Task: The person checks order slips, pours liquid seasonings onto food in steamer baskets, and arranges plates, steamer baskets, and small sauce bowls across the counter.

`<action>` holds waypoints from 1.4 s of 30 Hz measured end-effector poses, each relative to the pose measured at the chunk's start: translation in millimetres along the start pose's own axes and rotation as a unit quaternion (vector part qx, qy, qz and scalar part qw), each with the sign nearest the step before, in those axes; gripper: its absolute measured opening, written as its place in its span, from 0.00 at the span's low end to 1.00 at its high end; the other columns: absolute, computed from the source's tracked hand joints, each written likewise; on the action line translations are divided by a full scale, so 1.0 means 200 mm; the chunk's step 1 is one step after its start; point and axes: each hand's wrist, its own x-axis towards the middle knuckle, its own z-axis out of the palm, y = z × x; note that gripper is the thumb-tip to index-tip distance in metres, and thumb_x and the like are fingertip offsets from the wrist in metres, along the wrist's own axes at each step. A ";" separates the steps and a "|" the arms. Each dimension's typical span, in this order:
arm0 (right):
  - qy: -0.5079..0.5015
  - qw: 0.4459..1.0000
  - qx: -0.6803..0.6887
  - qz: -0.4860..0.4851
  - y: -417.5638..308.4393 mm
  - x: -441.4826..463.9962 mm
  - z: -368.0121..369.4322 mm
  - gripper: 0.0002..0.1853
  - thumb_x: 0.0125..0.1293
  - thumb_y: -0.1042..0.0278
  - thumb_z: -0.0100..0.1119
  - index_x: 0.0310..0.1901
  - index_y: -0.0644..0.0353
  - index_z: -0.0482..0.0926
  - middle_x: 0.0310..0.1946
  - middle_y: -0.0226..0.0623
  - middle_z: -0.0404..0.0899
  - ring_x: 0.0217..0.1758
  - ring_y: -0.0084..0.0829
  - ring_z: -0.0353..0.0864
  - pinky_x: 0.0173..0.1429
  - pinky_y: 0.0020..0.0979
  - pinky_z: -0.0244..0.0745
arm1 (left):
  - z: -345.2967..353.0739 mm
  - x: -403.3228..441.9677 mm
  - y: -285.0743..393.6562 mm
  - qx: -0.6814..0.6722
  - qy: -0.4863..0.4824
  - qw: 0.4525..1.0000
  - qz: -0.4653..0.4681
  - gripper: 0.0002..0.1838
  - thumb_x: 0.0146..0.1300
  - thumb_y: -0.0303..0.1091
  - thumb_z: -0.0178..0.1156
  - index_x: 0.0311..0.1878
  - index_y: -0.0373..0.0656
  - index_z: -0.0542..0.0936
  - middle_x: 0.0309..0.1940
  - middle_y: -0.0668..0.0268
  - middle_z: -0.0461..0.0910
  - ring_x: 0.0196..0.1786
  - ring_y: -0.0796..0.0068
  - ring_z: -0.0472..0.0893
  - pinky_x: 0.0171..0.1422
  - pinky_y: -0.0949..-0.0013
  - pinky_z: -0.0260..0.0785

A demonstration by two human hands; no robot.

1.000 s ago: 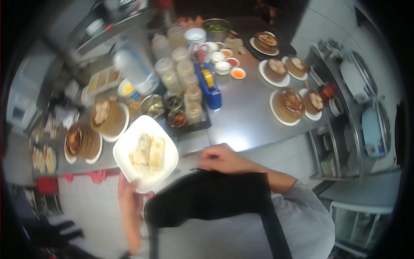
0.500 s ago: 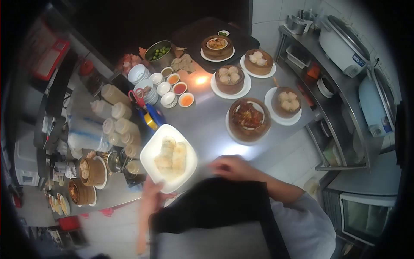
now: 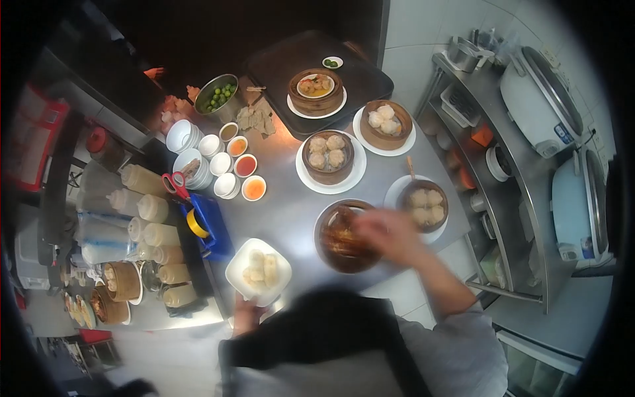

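Observation:
My left hand grips the lower rim of a white square plate, which carries several pale rolls. Over the right side of a bamboo steamer is my right hand, blurred by motion, so its fingers cannot be read. Dark reddish-brown food, blurred too, lies in that steamer. Close beyond my right hand stands a steamer of dumplings on a white plate. Another steamer of dumplings sits farther back on its own plate.
Sauce cups and stacked bowls stand at the back left, by a blue holder with red scissors. Squeeze bottles line the left. A black tray lies at the back. Another person's hand shows beyond.
My right hand has moved from near my body forward and right over the steamer of brown food. The plate of rolls, still in my left hand, is lower and nearer the counter.

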 end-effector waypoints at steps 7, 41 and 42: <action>0.256 0.925 -0.202 0.195 1.09 0.73 -0.69 0.15 0.59 0.67 0.57 0.47 0.63 0.78 0.39 0.47 0.81 0.41 0.43 0.81 0.48 0.37 0.74 | -0.05 0.11 0.01 -0.044 -0.034 0.998 -0.001 0.31 0.61 0.26 0.50 0.68 0.53 0.54 0.53 0.57 0.72 0.41 0.61 0.80 0.29 0.69 0.74; 0.423 0.886 -0.134 0.134 1.20 0.77 -1.10 0.12 0.59 0.79 0.54 0.45 0.59 0.76 0.30 0.28 0.75 0.27 0.20 0.73 0.28 0.24 0.72 | -0.31 0.40 -0.14 0.071 -0.240 0.966 0.056 0.42 0.62 0.32 0.56 0.71 0.42 0.41 0.67 0.54 0.53 0.70 0.58 0.57 0.72 0.52 0.50; 0.463 0.872 -0.137 0.076 1.14 0.78 -1.11 0.11 0.60 0.77 0.55 0.45 0.59 0.76 0.31 0.29 0.75 0.27 0.19 0.72 0.29 0.24 0.73 | -0.28 0.39 -0.07 0.063 -0.255 0.964 0.045 0.42 0.62 0.33 0.56 0.71 0.42 0.41 0.68 0.54 0.53 0.70 0.58 0.56 0.72 0.52 0.50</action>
